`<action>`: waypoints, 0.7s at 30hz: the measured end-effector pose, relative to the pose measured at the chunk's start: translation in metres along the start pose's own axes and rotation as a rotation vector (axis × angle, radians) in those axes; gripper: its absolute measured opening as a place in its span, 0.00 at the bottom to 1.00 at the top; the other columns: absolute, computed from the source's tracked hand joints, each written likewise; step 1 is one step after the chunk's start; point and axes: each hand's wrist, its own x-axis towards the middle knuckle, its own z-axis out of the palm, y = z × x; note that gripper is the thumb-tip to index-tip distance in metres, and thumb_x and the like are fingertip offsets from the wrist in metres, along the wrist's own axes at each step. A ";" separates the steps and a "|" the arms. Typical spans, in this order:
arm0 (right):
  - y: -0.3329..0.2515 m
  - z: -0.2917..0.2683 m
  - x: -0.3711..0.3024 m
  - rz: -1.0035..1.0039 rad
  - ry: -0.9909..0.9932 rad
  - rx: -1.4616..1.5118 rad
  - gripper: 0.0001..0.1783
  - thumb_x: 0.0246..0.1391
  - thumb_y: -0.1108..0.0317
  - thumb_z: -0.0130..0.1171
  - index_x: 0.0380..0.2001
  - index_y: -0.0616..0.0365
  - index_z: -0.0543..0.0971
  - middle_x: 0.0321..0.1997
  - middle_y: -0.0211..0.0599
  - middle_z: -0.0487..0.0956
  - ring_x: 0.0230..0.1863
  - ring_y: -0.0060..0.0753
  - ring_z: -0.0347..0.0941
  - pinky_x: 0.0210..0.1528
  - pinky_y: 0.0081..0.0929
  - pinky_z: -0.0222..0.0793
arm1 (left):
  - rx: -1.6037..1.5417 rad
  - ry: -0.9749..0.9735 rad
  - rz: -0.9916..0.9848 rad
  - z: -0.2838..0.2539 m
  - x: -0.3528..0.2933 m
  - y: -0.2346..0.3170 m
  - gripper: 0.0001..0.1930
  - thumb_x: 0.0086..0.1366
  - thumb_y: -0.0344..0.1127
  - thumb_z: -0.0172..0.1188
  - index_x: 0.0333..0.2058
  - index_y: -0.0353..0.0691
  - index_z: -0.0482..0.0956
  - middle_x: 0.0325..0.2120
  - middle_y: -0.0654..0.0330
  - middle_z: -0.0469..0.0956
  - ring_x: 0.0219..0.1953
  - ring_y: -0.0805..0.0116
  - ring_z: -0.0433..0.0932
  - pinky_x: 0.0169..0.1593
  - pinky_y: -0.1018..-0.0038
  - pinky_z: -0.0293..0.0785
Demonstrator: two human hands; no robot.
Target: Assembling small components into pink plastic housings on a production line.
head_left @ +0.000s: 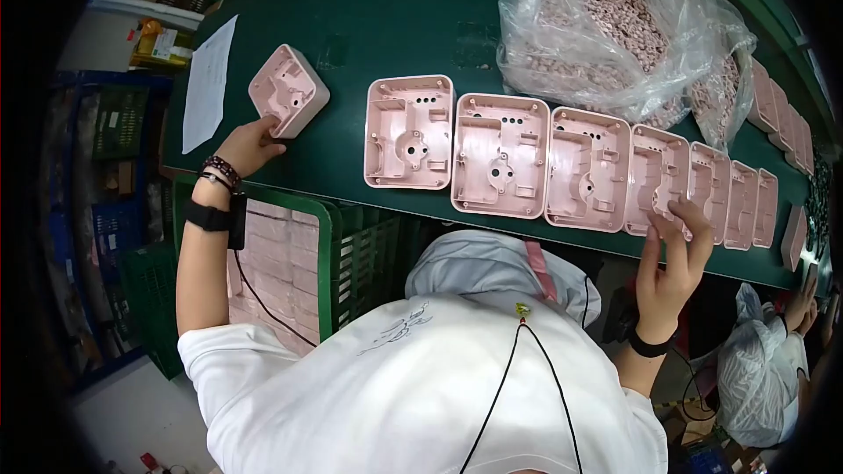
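White shirt (pixel 421 386) — clear bags (pixel 615 26) beyond.

The small pinkish pieces inside the clear crinkled plastic bags (pixel 615 31) are too fine to tell apart. The far pink moulded plastic housings (pixel 781 114) blur toward the rim. The right hand's (pixel 672 268) fingertips cover part of one open pink plastic shell (pixel 654 177); whether they grip anything is unclear

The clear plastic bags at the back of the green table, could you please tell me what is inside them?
The clear plastic bags hold heaps of small pink parts; their exact shape is too small to tell, and crumpled plastic hides the lower layers.
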 end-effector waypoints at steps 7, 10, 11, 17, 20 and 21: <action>0.053 -0.019 -0.030 0.280 0.246 -0.145 0.05 0.49 0.76 0.55 0.32 0.62 0.76 0.40 0.41 0.71 0.44 0.43 0.68 0.46 0.34 0.62 | 0.066 0.035 0.178 -0.013 -0.013 0.013 0.11 0.53 0.28 0.58 0.37 0.38 0.77 0.32 0.52 0.77 0.36 0.55 0.76 0.39 0.70 0.71; 0.078 -0.040 -0.042 0.334 0.280 -0.238 0.06 0.49 0.76 0.55 0.32 0.62 0.76 0.40 0.41 0.71 0.43 0.43 0.68 0.45 0.34 0.62 | 0.093 0.042 0.403 -0.009 -0.007 0.040 0.11 0.52 0.27 0.58 0.36 0.38 0.77 0.31 0.53 0.77 0.35 0.55 0.75 0.39 0.70 0.71; 0.084 -0.052 -0.047 0.362 0.298 -0.297 0.06 0.49 0.76 0.55 0.32 0.62 0.76 0.40 0.41 0.72 0.42 0.43 0.68 0.45 0.34 0.63 | 0.101 0.047 0.526 -0.008 -0.002 0.054 0.11 0.51 0.27 0.58 0.35 0.38 0.78 0.31 0.54 0.76 0.35 0.55 0.75 0.39 0.70 0.71; 0.135 -0.059 -0.034 0.309 0.420 -0.511 0.08 0.48 0.74 0.55 0.34 0.60 0.76 0.38 0.42 0.73 0.42 0.44 0.69 0.43 0.36 0.62 | -0.002 -0.102 0.466 0.010 0.016 0.070 0.22 0.51 0.28 0.62 0.47 0.39 0.71 0.44 0.53 0.72 0.49 0.57 0.70 0.51 0.69 0.65; 0.202 -0.066 -0.025 0.391 0.494 -0.498 0.12 0.51 0.69 0.54 0.39 0.61 0.74 0.41 0.46 0.72 0.45 0.46 0.68 0.48 0.34 0.61 | -0.388 -0.143 0.149 -0.003 0.019 0.051 0.24 0.61 0.32 0.54 0.56 0.39 0.62 0.53 0.58 0.65 0.54 0.67 0.64 0.55 0.74 0.60; 0.223 -0.068 -0.020 0.448 0.492 -0.474 0.14 0.52 0.67 0.54 0.41 0.61 0.73 0.42 0.46 0.72 0.46 0.47 0.67 0.50 0.34 0.61 | -0.385 -0.149 0.174 0.002 0.030 0.044 0.24 0.61 0.32 0.54 0.56 0.39 0.62 0.53 0.58 0.65 0.54 0.67 0.64 0.55 0.74 0.60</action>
